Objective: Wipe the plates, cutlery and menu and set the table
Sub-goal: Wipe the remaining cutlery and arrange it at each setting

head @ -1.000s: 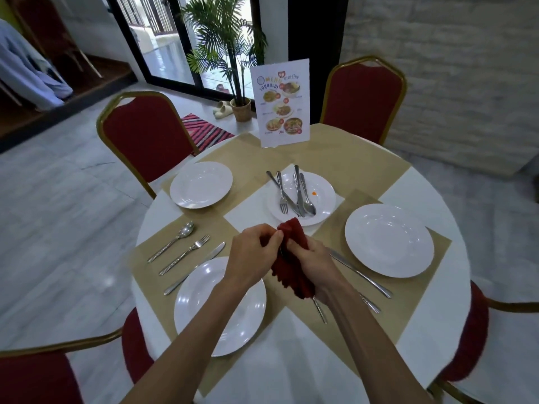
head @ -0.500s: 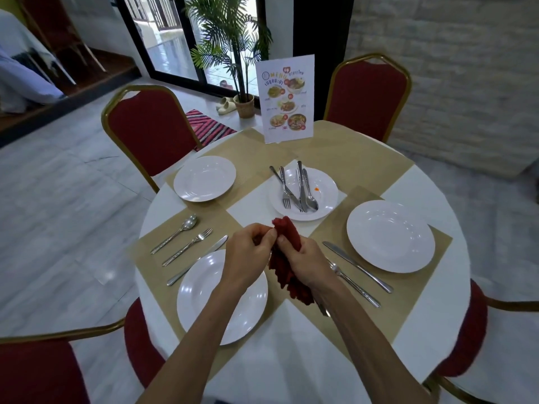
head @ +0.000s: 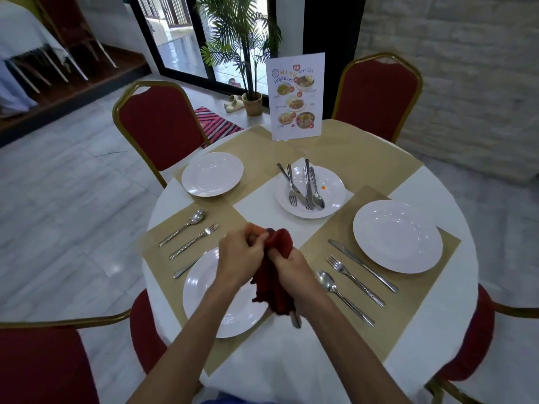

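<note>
Both my hands are closed on a dark red cloth (head: 280, 242) above the near edge of the round table (head: 291, 374). My left hand (head: 240, 255) pinches its top. My right hand (head: 293, 271) grips it lower down, wrapped around a piece of cutlery whose metal handle tip (head: 296, 321) sticks out below. White plates lie near left (head: 204, 301), far left (head: 212, 174) and right (head: 397, 236). A centre plate (head: 334, 191) holds several pieces of cutlery (head: 306, 189). The menu card (head: 296, 96) stands upright at the far edge.
Left of the near plate lie a spoon (head: 186, 225), fork (head: 195, 240) and knife (head: 182, 271). On the right mat lie a knife (head: 361, 265), fork (head: 354, 279) and spoon (head: 341, 295). Red chairs (head: 163, 126) ring the table; a potted palm (head: 252, 103) stands behind.
My hands have kept working the cloth along the cutlery piece and shifted slightly. The spoon on the right mat, hidden by my right hand before, now shows.
</note>
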`<state>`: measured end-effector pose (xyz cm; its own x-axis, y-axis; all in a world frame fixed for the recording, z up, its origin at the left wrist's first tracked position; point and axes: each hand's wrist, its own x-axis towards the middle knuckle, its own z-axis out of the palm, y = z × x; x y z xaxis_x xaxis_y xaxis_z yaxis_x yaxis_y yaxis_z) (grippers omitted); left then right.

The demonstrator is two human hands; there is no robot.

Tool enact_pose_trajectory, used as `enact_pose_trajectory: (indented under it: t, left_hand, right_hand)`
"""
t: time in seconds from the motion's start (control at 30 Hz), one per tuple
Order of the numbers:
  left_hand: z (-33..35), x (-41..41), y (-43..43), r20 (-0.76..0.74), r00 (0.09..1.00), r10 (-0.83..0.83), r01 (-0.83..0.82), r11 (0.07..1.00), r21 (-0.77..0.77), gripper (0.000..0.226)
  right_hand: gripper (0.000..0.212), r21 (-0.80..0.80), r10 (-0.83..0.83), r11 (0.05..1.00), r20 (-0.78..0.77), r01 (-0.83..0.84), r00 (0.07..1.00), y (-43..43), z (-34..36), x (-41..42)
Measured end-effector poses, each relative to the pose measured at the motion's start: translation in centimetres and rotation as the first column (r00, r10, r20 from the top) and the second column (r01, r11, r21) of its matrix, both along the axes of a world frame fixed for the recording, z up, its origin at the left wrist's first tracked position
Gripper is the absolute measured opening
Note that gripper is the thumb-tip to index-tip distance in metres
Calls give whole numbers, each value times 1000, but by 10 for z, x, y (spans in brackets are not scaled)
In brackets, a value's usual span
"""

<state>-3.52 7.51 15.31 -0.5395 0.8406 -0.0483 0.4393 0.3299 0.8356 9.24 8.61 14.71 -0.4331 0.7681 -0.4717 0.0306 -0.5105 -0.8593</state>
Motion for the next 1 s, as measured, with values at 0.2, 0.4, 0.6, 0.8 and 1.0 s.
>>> enact_pose_trajectory:
  t: [0.2, 0.4, 0.6, 0.8, 1.0]
  left_hand:
    - [14, -38, 7, -64, 997, 38, -38, 999, -10, 6]
    - [-1, -27, 0, -10, 996, -91, 91, 994, -58, 12]
    - [13, -54, 10, 0, 993, 114, -114, 993, 29, 9]
    - [-6, 0, -9, 515, 854, 73, -62, 997, -38, 16]
    - [-6, -21, 30, 521, 844, 125, -79, 991, -109, 14]
  right_hand:
    - [14, -102, 13, 995, -115, -24, 993, -40, 0, 0]
    - [19, -196, -92, 979, -150, 62, 984, -9, 8, -12]
    - [16, -154, -42, 988, -153, 18, 987, -26, 1, -14]
    - [14, -108, -97, 990, -110, 85, 989, 6, 7, -17]
    - [15, -54, -92, 995, -90, 87, 992, 8, -6, -30]
